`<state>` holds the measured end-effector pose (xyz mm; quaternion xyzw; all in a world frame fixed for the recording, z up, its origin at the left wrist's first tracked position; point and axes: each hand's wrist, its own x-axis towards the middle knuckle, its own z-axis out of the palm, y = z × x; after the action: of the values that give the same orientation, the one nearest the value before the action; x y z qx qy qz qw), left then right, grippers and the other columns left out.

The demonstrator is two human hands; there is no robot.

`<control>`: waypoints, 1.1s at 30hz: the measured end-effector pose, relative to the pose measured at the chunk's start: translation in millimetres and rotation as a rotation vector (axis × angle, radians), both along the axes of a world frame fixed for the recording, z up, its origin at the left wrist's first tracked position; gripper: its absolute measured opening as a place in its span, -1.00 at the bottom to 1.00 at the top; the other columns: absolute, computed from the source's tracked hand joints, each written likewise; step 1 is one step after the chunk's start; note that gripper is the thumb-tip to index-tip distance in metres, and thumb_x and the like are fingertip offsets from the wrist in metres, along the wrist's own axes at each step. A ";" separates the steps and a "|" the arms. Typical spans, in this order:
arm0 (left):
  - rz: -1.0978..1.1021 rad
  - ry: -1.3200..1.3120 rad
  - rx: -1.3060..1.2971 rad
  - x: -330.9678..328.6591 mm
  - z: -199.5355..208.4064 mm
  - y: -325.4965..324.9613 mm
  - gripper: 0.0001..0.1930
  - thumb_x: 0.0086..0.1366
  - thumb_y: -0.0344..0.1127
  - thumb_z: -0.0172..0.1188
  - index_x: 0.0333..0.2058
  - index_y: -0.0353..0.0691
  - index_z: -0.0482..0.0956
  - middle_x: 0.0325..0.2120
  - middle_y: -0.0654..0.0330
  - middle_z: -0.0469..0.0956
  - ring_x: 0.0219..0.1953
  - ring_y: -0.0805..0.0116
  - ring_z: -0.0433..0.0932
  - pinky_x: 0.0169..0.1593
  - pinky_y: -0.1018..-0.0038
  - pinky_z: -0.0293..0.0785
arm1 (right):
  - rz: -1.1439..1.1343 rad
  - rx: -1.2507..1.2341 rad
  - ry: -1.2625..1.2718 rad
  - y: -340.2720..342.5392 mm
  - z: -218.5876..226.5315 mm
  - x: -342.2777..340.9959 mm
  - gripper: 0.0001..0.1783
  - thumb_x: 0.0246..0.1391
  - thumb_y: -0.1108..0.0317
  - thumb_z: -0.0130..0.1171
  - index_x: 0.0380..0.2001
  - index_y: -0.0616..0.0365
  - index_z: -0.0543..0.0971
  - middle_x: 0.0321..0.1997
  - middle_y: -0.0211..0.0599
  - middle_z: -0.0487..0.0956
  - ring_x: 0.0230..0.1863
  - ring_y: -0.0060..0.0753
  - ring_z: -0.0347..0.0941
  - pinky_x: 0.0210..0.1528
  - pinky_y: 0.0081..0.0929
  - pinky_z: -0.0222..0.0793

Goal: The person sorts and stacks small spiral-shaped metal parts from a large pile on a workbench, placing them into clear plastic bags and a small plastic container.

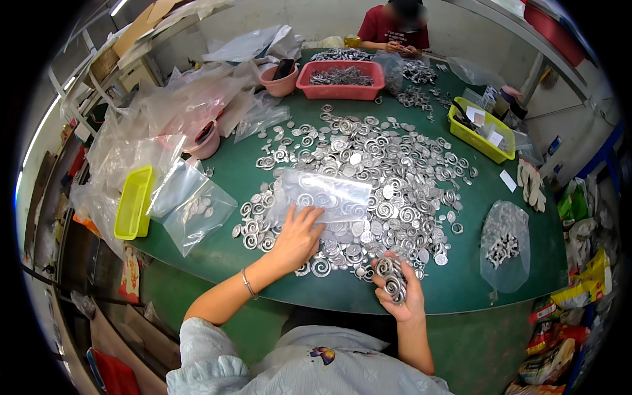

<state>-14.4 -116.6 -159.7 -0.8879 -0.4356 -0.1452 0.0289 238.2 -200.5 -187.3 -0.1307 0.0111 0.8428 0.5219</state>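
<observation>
The right hand (407, 293) gripped a small stack of spiral metal pieces (394, 282), thumb and fingers closed around it at the near side of the table (461, 283). The pieces were silver-grey and shiny, coiled in flat rounds, with dark lines between the turns. The left hand (301, 238) lay on the near edge of a clear plastic bag (339, 194), its fingers slightly parted; whether they pinched the film could not be told. The bag was flat, glossy and see-through, resting on the broad pile of metal pieces (401, 168), in which spirals mixed with small ovals and discs.

The pile spread over the middle of the table. A strip of green tabletop ran between its near side and the table's curved front edge, narrow by the right hand and wider toward the right corner. On the right, green surface separated the pile from a cloudy bag of small metal parts (505, 247). On the left, a similar gap lay before a clear bag with a few pieces inside (197, 210), beside a yellow-green tray (136, 197) at the table's edge. A red tray (340, 85) stood beyond the pile.
</observation>
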 end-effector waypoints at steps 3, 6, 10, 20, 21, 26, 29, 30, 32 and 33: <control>0.003 0.002 0.014 -5.3 -13.5 9.1 -0.69 -0.02 -0.36 0.21 -0.24 -0.31 0.50 -0.06 0.09 0.32 0.07 0.11 0.24 0.18 -0.02 0.04 | 0.016 -0.009 0.000 -0.6 1.1 -4.4 -0.66 0.19 0.19 -0.08 0.00 0.05 0.37 -0.09 -0.08 0.41 -0.39 -0.36 0.29 -0.66 -0.61 0.18; -0.002 -0.099 0.004 -2.6 -14.3 16.5 -0.72 0.01 -0.35 0.20 -0.26 -0.31 0.51 -0.10 0.10 0.34 0.02 0.15 0.28 0.16 -0.01 0.06 | 0.021 -0.022 -0.015 -1.4 1.7 -5.5 -0.65 0.19 0.17 -0.07 -0.01 0.05 0.35 -0.10 -0.08 0.41 -0.39 -0.35 0.30 -0.65 -0.60 0.20; 0.049 -0.067 0.076 4.0 -11.5 16.5 -0.75 0.05 -0.34 0.18 -0.27 -0.30 0.50 -0.17 0.12 0.37 -0.05 0.19 0.33 0.14 0.00 0.08 | 0.013 -0.004 -0.013 -1.5 0.8 -5.2 -0.65 0.19 0.17 -0.06 -0.01 0.06 0.35 -0.11 -0.08 0.41 -0.40 -0.36 0.30 -0.65 -0.61 0.20; 0.153 -0.310 -0.012 2.5 -18.5 27.7 -0.89 -0.05 -0.47 0.24 -0.47 -0.24 0.53 -0.33 0.16 0.41 -0.16 0.21 0.39 0.11 0.12 0.16 | 0.057 -0.002 0.051 -1.5 -1.4 -9.7 -0.65 0.18 0.19 -0.05 -0.01 0.07 0.34 -0.11 -0.07 0.42 -0.41 -0.39 0.29 -0.65 -0.63 0.19; 0.142 -0.345 0.004 4.1 -11.8 26.0 -0.87 -0.08 -0.49 0.27 -0.48 -0.23 0.54 -0.32 0.16 0.42 -0.17 0.20 0.40 0.08 0.15 0.20 | 0.058 -0.002 0.066 -1.3 -1.2 -9.7 -0.65 0.18 0.19 -0.05 -0.01 0.08 0.34 -0.11 -0.07 0.41 -0.41 -0.39 0.29 -0.65 -0.63 0.19; 0.094 -0.429 0.028 28.4 18.3 -0.9 -0.84 -0.19 -0.38 0.35 -0.61 -0.21 0.52 -0.37 0.17 0.34 -0.24 0.15 0.31 -0.14 0.27 0.19 | 0.105 0.080 0.129 -1.6 3.1 -18.8 -0.53 0.14 0.16 -0.01 0.10 0.05 0.29 -0.05 -0.05 0.37 -0.40 -0.39 0.24 -0.65 -0.63 0.18; 0.073 -0.476 -0.029 39.2 19.5 -17.4 -0.82 -0.20 -0.35 0.37 -0.62 -0.21 0.53 -0.36 0.17 0.32 -0.24 0.14 0.27 -0.16 0.30 0.19 | 0.186 0.155 0.202 -1.3 11.5 -32.9 -0.42 0.12 0.15 0.02 0.19 0.05 0.18 -0.05 -0.08 0.38 -0.39 -0.40 0.26 -0.65 -0.65 0.20; 0.070 -0.500 -0.027 41.5 21.0 -20.3 -0.82 -0.19 -0.35 0.36 -0.61 -0.22 0.53 -0.36 0.16 0.32 -0.24 0.13 0.28 -0.16 0.30 0.20 | 0.211 0.162 0.212 0.2 13.8 -37.5 -0.41 0.13 0.16 0.01 0.19 0.05 0.17 -0.06 -0.09 0.38 -0.39 -0.40 0.26 -0.66 -0.65 0.20; 0.058 -0.547 -0.036 45.8 28.6 -23.9 -0.87 -0.12 -0.42 0.32 -0.57 -0.24 0.54 -0.36 0.15 0.33 -0.23 0.12 0.28 -0.16 0.31 0.22 | 0.215 0.127 0.196 3.0 16.2 -44.6 -0.39 0.14 0.16 0.00 0.22 0.04 0.14 -0.08 -0.13 0.39 -0.41 -0.42 0.28 -0.67 -0.65 0.19; 0.051 -0.555 -0.101 45.5 28.0 -24.2 -0.89 -0.10 -0.44 0.30 -0.55 -0.24 0.54 -0.36 0.14 0.33 -0.23 0.13 0.28 -0.16 0.32 0.22 | 0.195 0.099 0.175 4.3 16.1 -45.1 -0.40 0.14 0.15 -0.01 0.22 0.04 0.14 -0.09 -0.13 0.39 -0.42 -0.41 0.29 -0.68 -0.65 0.18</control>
<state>31.1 -140.8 -131.6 -0.8032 -0.4557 -0.3601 -0.1322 193.2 -196.2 -171.2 -0.0312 0.0019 0.8973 0.4403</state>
